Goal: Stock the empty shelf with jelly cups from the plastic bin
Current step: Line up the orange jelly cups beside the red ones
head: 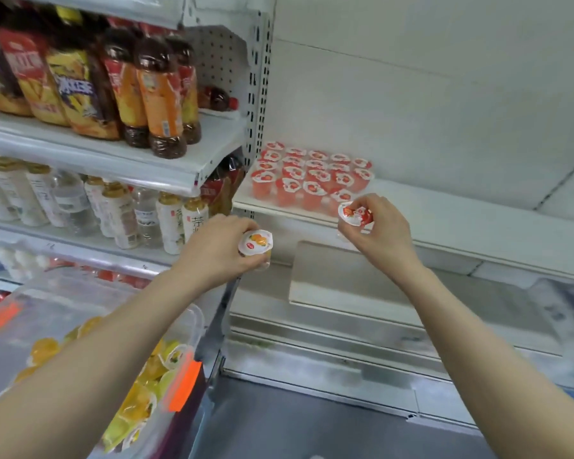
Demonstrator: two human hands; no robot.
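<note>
Left hand [219, 248] curled round an orange jelly cup [256, 242], right hand [383, 228] pinching a red jelly cup [355, 214] — both just in front of the shelf [461, 208], near the red rows [312, 175] standing there. Likely light, thin-walled, easily dented — best gripped by the sides, never the foil lid.

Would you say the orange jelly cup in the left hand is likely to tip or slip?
Probably light: the left hand alone holds the orange jelly cup. Its squat shape likely resists tipping. Glossy plastic may slip.
</note>
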